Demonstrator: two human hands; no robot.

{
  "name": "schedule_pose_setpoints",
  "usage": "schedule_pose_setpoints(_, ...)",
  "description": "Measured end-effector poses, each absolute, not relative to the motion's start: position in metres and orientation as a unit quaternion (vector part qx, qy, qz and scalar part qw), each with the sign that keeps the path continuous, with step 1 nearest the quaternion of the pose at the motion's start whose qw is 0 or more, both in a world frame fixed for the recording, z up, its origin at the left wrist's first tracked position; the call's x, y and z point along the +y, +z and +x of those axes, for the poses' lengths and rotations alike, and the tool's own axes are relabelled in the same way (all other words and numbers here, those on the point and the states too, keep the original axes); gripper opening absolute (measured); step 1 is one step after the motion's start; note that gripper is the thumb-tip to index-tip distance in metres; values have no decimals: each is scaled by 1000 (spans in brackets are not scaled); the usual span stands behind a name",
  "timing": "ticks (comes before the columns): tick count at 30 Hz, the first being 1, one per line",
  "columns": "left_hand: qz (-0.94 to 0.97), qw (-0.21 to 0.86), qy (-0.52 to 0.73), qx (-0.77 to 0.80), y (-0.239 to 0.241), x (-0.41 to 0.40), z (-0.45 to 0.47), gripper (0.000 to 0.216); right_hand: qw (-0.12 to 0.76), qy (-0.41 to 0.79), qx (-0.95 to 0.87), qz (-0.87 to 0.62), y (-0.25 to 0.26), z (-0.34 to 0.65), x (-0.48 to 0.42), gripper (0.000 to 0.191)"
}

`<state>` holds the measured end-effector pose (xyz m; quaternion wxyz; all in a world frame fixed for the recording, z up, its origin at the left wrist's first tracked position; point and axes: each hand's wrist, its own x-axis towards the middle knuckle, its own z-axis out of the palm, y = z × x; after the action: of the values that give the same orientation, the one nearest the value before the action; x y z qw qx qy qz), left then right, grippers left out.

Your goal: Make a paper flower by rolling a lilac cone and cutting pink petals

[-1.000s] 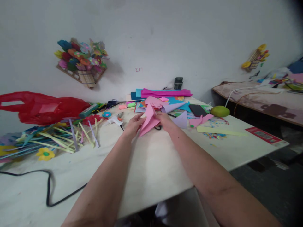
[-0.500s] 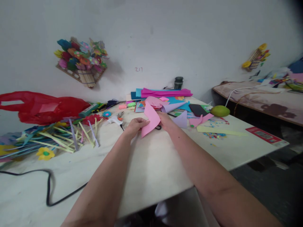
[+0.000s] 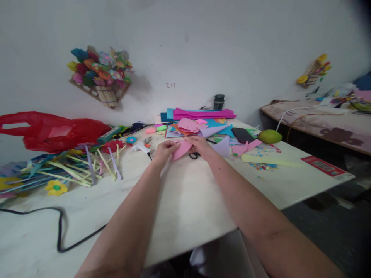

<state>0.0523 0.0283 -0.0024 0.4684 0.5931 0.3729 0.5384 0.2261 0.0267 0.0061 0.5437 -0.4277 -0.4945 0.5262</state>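
A piece of pink craft paper (image 3: pixel 181 150) is held between my two hands above the middle of the table. My left hand (image 3: pixel 166 150) pinches its left edge between thumb and fingers. On the other side my right hand (image 3: pixel 199 146) grips the paper, its fingers bent over the upper right part and hiding some of it. Just below the right hand, the black handle of what look like scissors (image 3: pixel 194 155) lies on the white tabletop. Purple paper pieces (image 3: pixel 222 146) lie right of that hand, and more pink paper (image 3: pixel 189 124) is piled behind.
On the left are a red plastic bag (image 3: pixel 58 131), paper strips (image 3: pixel 72 170), a yellow flower (image 3: pixel 56 187), a white glue gun (image 3: pixel 142 148) and a black cable (image 3: pixel 60 227). A phone (image 3: pixel 242 135) and a green mango-like fruit (image 3: pixel 269 136) lie at the right. Rolled sheets (image 3: pixel 204 114) rest along the wall.
The pink paper's upper part, which stood up between the hands, has come down, so less of it shows. My right fingers have come over the paper; the scissors handle is more exposed.
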Motion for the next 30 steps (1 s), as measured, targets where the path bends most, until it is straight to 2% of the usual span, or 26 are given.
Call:
schedule_pose_setpoints(9,578,388,592,405,-6,35,52,28,556,455,-534,-445,0,226,35,17)
schedule_pose_setpoints(13,553,347,628,424,-3,32,52,41,581,451,-521,-433,0,228,38,18)
schedule_pose_setpoints(17,535,433,628,363,-3,31,50,53,594,469,-499,-423,2,228,37,17)
schedule_pose_setpoints(20,552,495,576,343,-3,31,49,48,589,492,-483,-423,4,227,35,17)
schedule_pose_setpoints(25,572,482,547,376,-4,30,48,47,570,510,-481,-429,6,226,32,16)
schedule_pose_setpoints(30,603,462,519,392,-7,31,47,44,544,461,-547,-439,1,229,33,21)
